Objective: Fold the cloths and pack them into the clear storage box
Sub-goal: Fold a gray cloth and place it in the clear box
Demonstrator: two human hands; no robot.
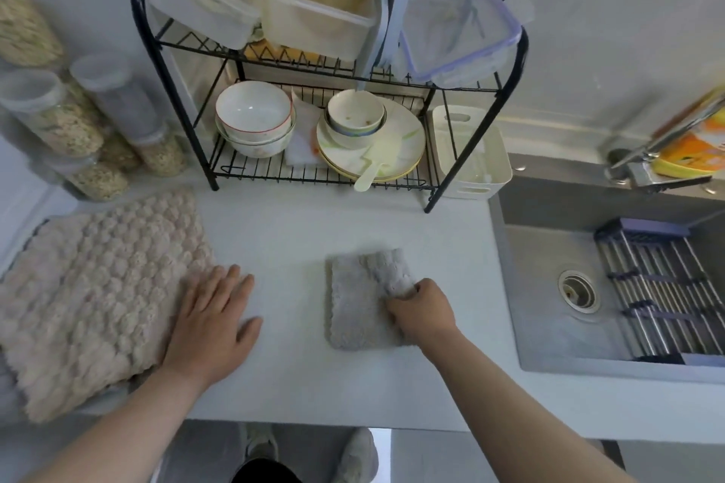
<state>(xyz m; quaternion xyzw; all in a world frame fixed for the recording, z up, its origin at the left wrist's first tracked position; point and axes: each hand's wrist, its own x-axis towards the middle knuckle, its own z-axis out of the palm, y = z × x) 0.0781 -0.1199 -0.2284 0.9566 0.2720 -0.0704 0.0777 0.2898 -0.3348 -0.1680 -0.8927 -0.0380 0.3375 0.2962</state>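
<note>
A small grey fluffy cloth (pixel 355 302) lies folded on the white counter (pixel 298 231). My right hand (pixel 421 312) grips its right edge with curled fingers. My left hand (pixel 212 320) lies flat on the counter, fingers straight, touching the right edge of a large beige bobbled cloth (pixel 94 294) spread at the left. A clear storage box with blue clips (pixel 459 27) stands tilted on top of the black rack, its inside showing.
A black wire rack (pixel 321 98) holds bowls, plates and clear containers at the back. Jars of grain (pixel 66 122) stand at the back left. A white basket (pixel 470 153) sits beside the rack. The sink (pixel 588 294) with a drain rack lies to the right.
</note>
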